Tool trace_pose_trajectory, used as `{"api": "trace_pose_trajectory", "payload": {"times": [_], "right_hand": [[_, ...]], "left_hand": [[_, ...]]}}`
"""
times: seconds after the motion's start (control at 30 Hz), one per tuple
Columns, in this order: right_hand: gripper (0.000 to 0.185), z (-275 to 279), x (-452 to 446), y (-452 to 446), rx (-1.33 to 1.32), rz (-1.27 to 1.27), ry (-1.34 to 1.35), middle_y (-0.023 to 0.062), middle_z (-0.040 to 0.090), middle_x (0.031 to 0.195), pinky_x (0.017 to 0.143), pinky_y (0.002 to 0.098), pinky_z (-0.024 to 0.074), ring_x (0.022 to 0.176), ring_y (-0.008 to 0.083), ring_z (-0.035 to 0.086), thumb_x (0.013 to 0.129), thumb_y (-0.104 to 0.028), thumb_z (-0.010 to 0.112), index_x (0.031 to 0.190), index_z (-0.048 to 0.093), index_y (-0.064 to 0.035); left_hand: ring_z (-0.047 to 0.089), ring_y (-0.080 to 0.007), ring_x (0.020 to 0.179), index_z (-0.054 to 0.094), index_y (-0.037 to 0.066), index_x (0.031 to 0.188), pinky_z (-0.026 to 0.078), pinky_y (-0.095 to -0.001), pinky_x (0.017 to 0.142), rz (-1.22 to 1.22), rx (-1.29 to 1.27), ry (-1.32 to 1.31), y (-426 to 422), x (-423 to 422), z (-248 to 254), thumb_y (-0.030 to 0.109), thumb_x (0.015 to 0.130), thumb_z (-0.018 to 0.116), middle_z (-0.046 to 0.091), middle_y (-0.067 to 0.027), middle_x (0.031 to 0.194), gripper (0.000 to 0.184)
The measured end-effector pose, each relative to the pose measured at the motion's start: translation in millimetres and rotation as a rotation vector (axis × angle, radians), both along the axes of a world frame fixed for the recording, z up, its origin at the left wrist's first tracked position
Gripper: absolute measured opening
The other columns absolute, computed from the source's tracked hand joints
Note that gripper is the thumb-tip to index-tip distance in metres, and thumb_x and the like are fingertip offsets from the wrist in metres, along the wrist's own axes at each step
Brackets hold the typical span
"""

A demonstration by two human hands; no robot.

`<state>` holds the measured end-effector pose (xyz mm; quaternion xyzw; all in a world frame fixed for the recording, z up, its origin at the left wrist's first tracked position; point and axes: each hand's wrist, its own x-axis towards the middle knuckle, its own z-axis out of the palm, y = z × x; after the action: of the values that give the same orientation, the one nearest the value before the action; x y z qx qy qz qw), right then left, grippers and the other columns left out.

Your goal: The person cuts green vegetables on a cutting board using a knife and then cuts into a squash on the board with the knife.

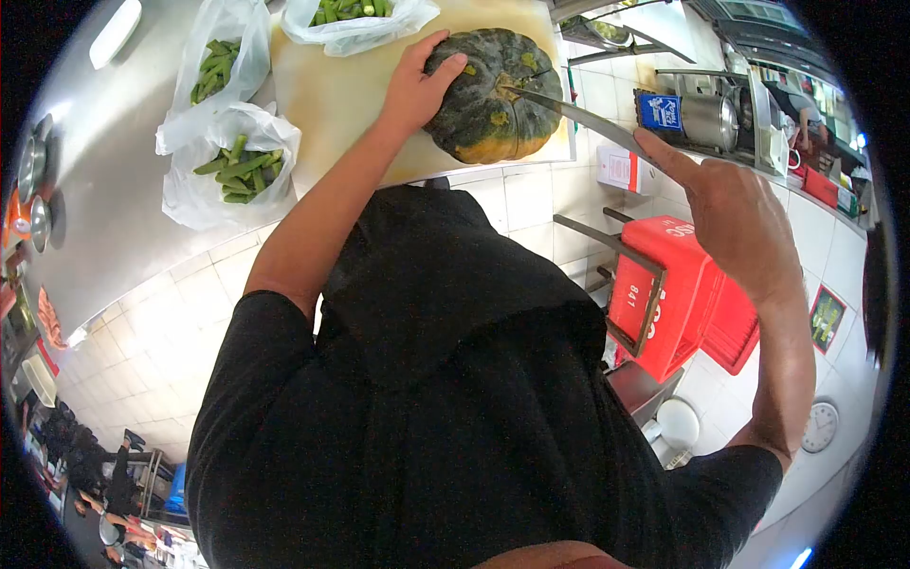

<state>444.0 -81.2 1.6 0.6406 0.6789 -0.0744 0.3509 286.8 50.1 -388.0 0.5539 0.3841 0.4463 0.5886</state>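
Observation:
A large dark green pumpkin (483, 104) with an orange patch lies on a pale cutting board (332, 114). My left hand (417, 90) grips its left side, thumb on top and fingers at the far edge. In my right hand (744, 223) is a long knife (592, 119), with my index finger stretched along the blade's back. The blade reaches in from the right, its tip at the middle of the pumpkin's top. How deep the tip sits I cannot tell. A dark line runs from there down the pumpkin's near side.
Plastic bags of cut green vegetables (248, 175) stand left of and behind the pumpkin on the steel counter (104, 190). Red crates (654, 294) are stacked at the right. A metal pot (709, 121) stands further right. Other people (81, 455) are at lower left.

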Motion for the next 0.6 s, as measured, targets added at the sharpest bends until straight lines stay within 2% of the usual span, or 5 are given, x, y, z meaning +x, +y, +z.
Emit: {"api": "trace_pose_trajectory", "payload": {"times": [0.07, 0.17, 0.4, 0.5, 0.6], "right_hand": [[0.066, -1.6, -2.1, 5.9, -0.035, -0.016, -0.013, 0.0237, 0.067, 0.082, 0.074, 0.0521, 0.0536, 0.078, 0.0391, 0.070, 0.093, 0.004, 0.049, 0.151, 0.054, -0.0276], [0.064, -6.1, -16.0, 13.5, -0.047, -0.041, -0.007, 0.0245, 0.067, 0.080, 0.074, 0.0523, 0.0532, 0.076, 0.0394, 0.069, 0.094, 0.003, 0.049, 0.151, 0.054, -0.0254], [0.065, -4.3, -17.4, 18.7, -0.099, -0.115, 0.020, 0.0250, 0.068, 0.082, 0.072, 0.0538, 0.0515, 0.073, 0.0404, 0.068, 0.094, 0.003, 0.049, 0.152, 0.053, -0.0275], [0.065, -3.3, -27.8, 26.6, -0.108, -0.082, 0.027, 0.0250, 0.068, 0.084, 0.072, 0.0538, 0.0525, 0.072, 0.0408, 0.068, 0.095, 0.003, 0.049, 0.151, 0.053, -0.0287], [0.064, -9.9, -19.6, 30.8, -0.009, 0.160, 0.020, 0.0245, 0.070, 0.086, 0.072, 0.0518, 0.0550, 0.070, 0.0373, 0.070, 0.096, 0.005, 0.048, 0.151, 0.054, -0.0271]], "left_hand": [[0.062, -0.0217, 0.118, 0.062, 0.009, 0.141, 0.050, -0.0345, 0.103, 0.023, 0.066, 0.074, -0.2, -1.7, -0.9, 0.034, 0.097, 0.075, 0.062, -0.0137, 0.136, 0.052], [0.060, -0.0313, 0.122, 0.062, 0.006, 0.139, 0.048, -0.0388, 0.105, 0.001, 0.005, 0.024, 2.4, -0.2, -6.5, 0.042, 0.092, 0.078, 0.061, -0.0199, 0.131, 0.061], [0.060, -0.0324, 0.121, 0.062, 0.004, 0.137, 0.048, -0.0396, 0.105, 0.070, 0.124, 0.016, -1.5, 2.0, -4.3, 0.041, 0.092, 0.078, 0.061, -0.0202, 0.130, 0.060], [0.061, -0.0319, 0.118, 0.063, 0.004, 0.137, 0.048, -0.0396, 0.104, 0.068, 0.088, -0.032, -2.5, 1.4, -4.2, 0.040, 0.091, 0.079, 0.061, -0.0193, 0.128, 0.060], [0.062, -0.0313, 0.115, 0.063, 0.004, 0.136, 0.049, -0.0396, 0.102, 0.040, 0.006, -0.061, -3.6, 1.3, 5.4, 0.040, 0.091, 0.079, 0.060, -0.0184, 0.126, 0.060]]}}
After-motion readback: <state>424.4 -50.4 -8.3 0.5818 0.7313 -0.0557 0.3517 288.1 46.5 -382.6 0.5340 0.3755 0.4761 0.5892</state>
